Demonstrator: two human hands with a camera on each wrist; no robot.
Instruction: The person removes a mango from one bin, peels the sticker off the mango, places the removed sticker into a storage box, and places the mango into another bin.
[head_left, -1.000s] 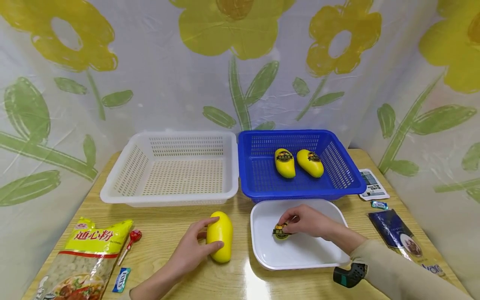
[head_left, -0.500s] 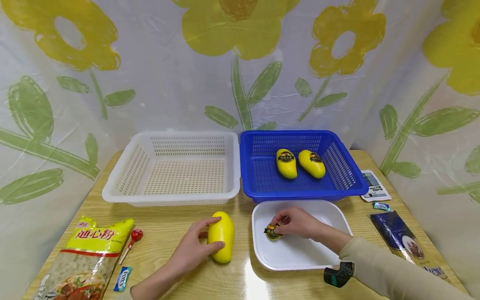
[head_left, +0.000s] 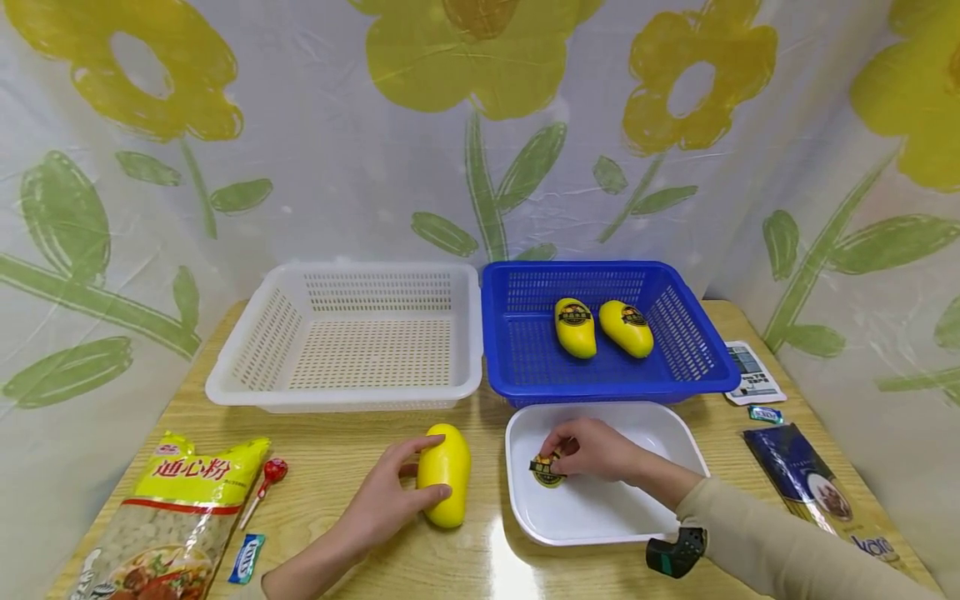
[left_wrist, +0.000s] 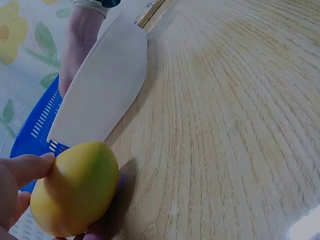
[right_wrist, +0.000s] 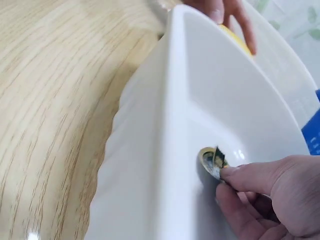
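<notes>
In the head view, my left hand (head_left: 384, 490) grips a plain yellow mango (head_left: 452, 471) upright on the wooden table, thumb low on its side. The left wrist view shows the same mango (left_wrist: 80, 190) between thumb and fingers, the fingers partly hidden behind it. Over on the right, my right hand (head_left: 596, 450) reaches into a white plastic basin (head_left: 600, 510). Its thumb and finger pinch the edge of a round black-and-gold sticker (head_left: 547, 477). Close up in the right wrist view, the sticker (right_wrist: 209, 161) stands tilted near the basin's floor, its edge curled.
Behind the basin is a blue basket (head_left: 525, 346) with two labelled mangoes (head_left: 576, 329). Left of it stands a white basket (head_left: 367, 354). A macaroni bag (head_left: 165, 533), a lollipop (head_left: 274, 471) and a small candy packet (head_left: 246, 558) lie left; a navy packet (head_left: 795, 475) lies right.
My right hand has moved left inside the basin with the sticker, then slightly nearer to me. The left hand keeps its hold on the mango. The head view has shifted a little.
</notes>
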